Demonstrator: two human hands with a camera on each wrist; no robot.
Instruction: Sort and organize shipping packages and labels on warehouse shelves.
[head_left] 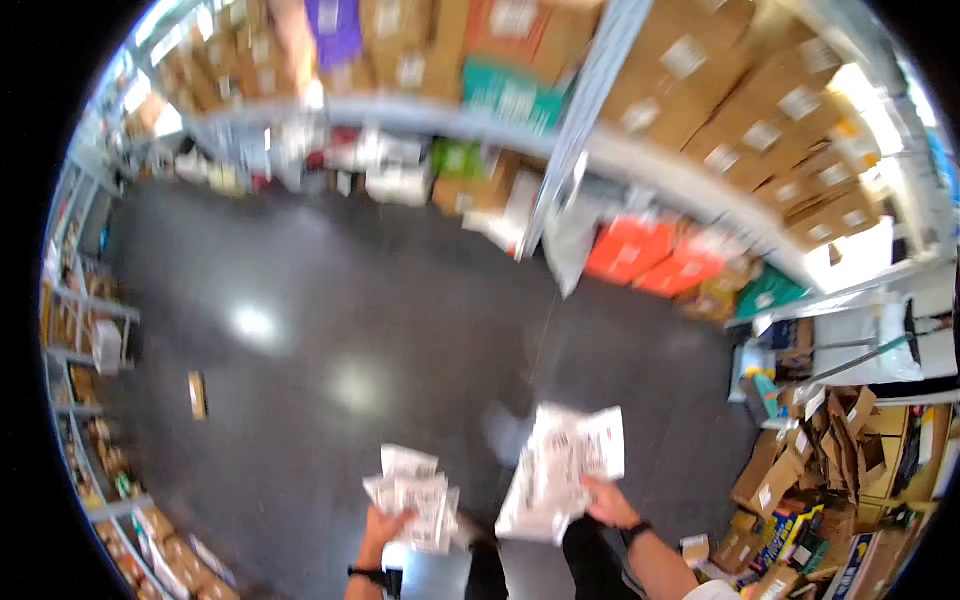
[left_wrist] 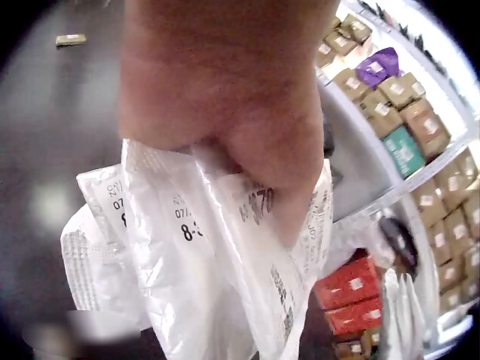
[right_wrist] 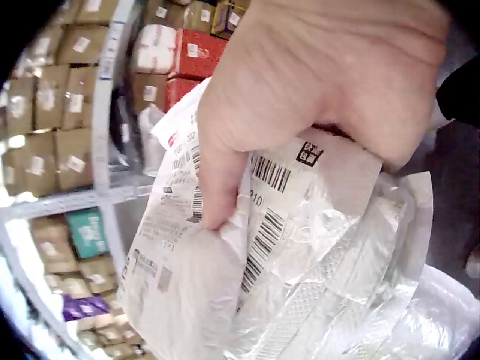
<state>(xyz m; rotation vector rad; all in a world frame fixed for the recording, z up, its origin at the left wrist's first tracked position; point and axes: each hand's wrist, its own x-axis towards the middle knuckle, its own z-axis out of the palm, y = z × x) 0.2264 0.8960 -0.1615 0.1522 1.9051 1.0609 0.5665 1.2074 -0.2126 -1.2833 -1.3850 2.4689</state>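
Note:
At the lower middle of the head view, the left hand (head_left: 385, 530) grips several small white plastic packages (head_left: 425, 505) fanned out. The left wrist view shows that hand (left_wrist: 232, 142) from behind, its fingers partly hidden by the printed packages (left_wrist: 187, 255). To its right, the right hand (head_left: 610, 503) pinches a larger bundle of white packages (head_left: 560, 470). In the right wrist view the thumb of the right hand (right_wrist: 300, 97) lies across the labelled top package (right_wrist: 187, 277), with more clear-wrapped ones (right_wrist: 337, 255) behind it. The two bundles are apart.
Shelving (head_left: 590, 100) with brown boxes (head_left: 690, 80) runs along the far side, with red packages (head_left: 640, 250) on its lower level. Another rack (head_left: 110, 510) stands at the left. A small brown box (head_left: 198, 395) lies on the dark floor (head_left: 300, 440). Cardboard (head_left: 830, 450) is heaped at the right.

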